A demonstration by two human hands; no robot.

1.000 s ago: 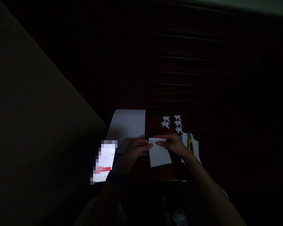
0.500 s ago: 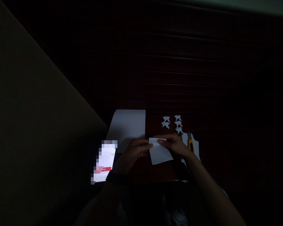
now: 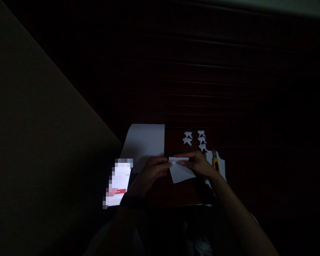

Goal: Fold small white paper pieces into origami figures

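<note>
A small piece of white paper [image 3: 181,172] is held between my two hands above the dark table. My left hand [image 3: 154,170] pinches its left edge near the top corner, thumb on the near face. My right hand [image 3: 198,163] grips the upper right part, with the thumb on the paper and the index finger stretched along the top edge behind it. The fingers behind the paper are partly hidden. The paper's lower edge hangs free and tilts toward me.
Several small folded paper figures [image 3: 187,141] stand beyond my right hand. A yellow utility knife [image 3: 216,165] rests on white paper [image 3: 222,168] at the right. A large white sheet [image 3: 149,138] lies at the back left, with a lit phone [image 3: 120,181] before it.
The small paper's lower edge has lifted slightly and its upper part bends a little more between my thumbs. My hands have barely shifted. The number on the phone screen went from 18 to 19.
</note>
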